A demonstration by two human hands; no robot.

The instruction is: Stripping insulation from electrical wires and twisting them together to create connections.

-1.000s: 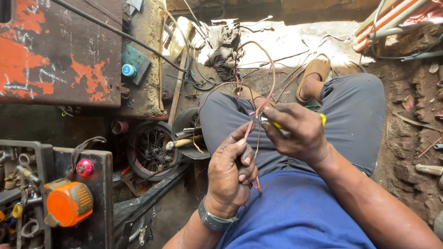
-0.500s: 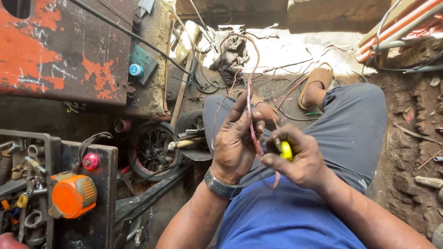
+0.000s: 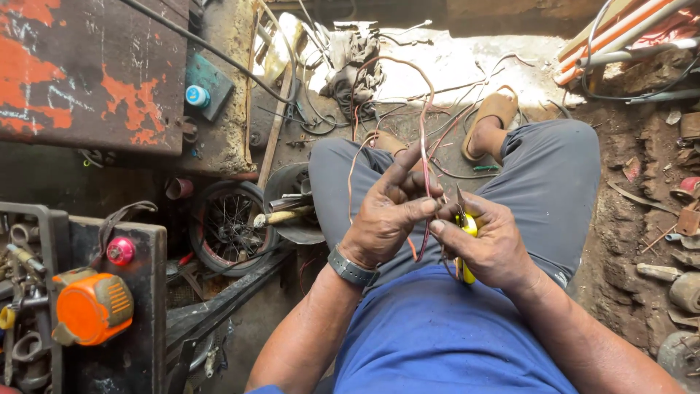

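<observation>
A: What are your hands doing?
B: Your left hand (image 3: 385,219) pinches the reddish wires (image 3: 423,138) over your lap. Your right hand (image 3: 490,244) is closed around yellow-handled pliers (image 3: 467,230), their tip touching the wires.
A: Nearby?
B: An orange tape measure (image 3: 91,306) sits far left.

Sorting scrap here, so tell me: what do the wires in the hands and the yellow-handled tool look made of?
The wires look like thin metal cores in dull reddish-brown plastic, since they bend in loose loops. The tool seems to be steel with glossy yellow plastic grips; its tip is dark and pointed.
</observation>
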